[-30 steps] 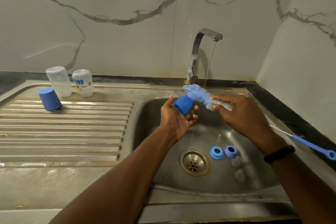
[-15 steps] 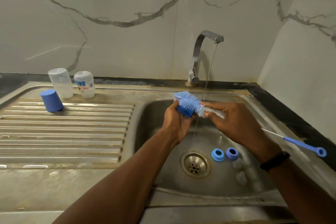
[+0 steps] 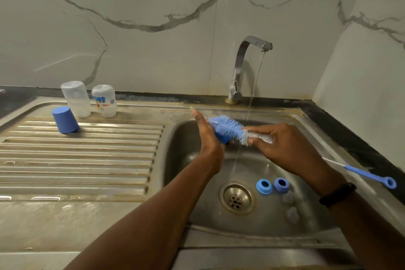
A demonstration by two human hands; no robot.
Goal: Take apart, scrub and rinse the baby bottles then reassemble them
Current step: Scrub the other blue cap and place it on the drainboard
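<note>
Over the sink basin (image 3: 188, 160) my left hand (image 3: 207, 138) holds a blue bottle cap (image 3: 221, 137), mostly hidden behind the palm. My right hand (image 3: 282, 149) grips the bottle brush (image 3: 232, 130) near its blue bristle head, which lies across the cap; the blue handle end (image 3: 372, 176) sticks out to the right. Two blue collar rings (image 3: 264, 186) (image 3: 281, 184) and two clear teats (image 3: 289, 206) lie on the basin floor. Two clear bottles (image 3: 75, 98) (image 3: 104, 100) stand upside down on the drainboard, with another blue cap (image 3: 65, 119) in front.
The tap (image 3: 243, 66) runs a thin stream of water down between my hands. The drain (image 3: 237, 197) sits mid-basin. A ribbed drainboard (image 3: 76, 160) spreads to the left. Marble walls close off the back and right side.
The brush head has slid left over the cap. My left hand has turned its back to the camera, hiding most of the cap. The view has shifted slightly.
</note>
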